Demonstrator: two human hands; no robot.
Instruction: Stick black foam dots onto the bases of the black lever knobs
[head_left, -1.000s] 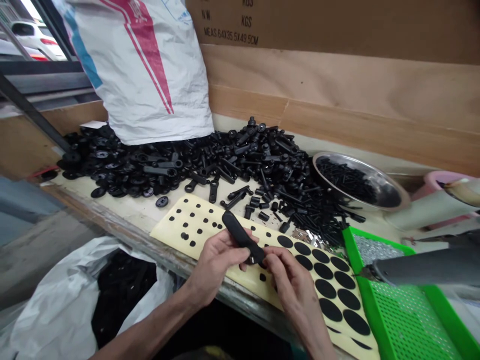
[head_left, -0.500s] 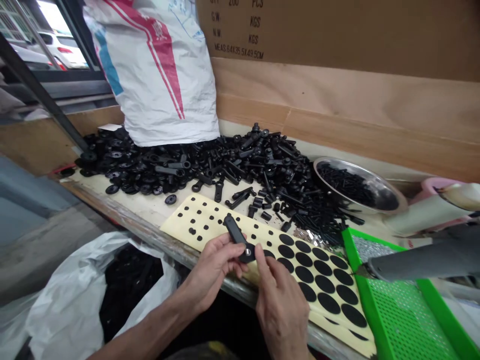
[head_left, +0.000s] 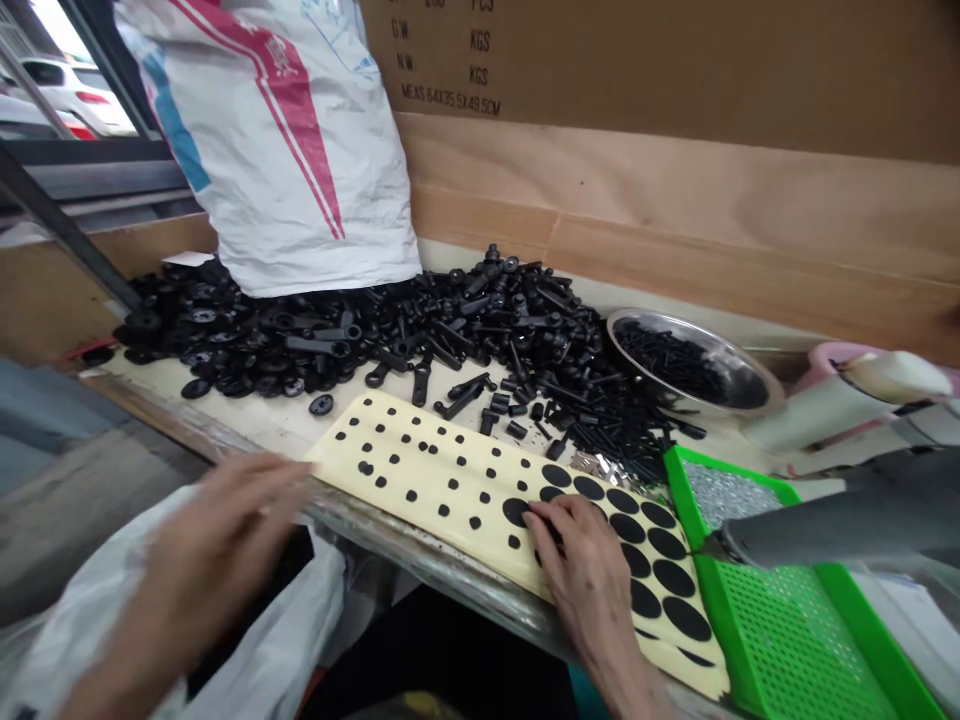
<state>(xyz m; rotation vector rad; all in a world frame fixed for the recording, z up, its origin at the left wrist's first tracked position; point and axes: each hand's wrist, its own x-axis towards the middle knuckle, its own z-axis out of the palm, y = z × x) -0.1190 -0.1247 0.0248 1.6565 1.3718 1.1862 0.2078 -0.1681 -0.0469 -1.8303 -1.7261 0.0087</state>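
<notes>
A cream backing sheet [head_left: 420,450] with black round stickers [head_left: 660,575] lies along the table's near edge. My right hand [head_left: 589,565] rests on it, fingertips pinching at a black disc near the sheet's middle. My left hand [head_left: 202,545] is blurred by motion, out to the left over a white plastic bag [head_left: 112,640] that hangs below the table edge; its fingers look loosely spread and no part shows in them. A heap of black plastic parts [head_left: 450,330] covers the table behind the sheet.
A large white woven sack [head_left: 285,140] stands at the back left. A steel bowl of black screws [head_left: 686,365] sits right of the heap. A green perforated tray [head_left: 780,620] and a grey tool [head_left: 840,525] lie at the right. Cardboard [head_left: 675,170] lines the back.
My left hand has swung left and down off the sheet towards the bag, and the black handle part it held is no longer in view. My right hand has settled onto the stickers.
</notes>
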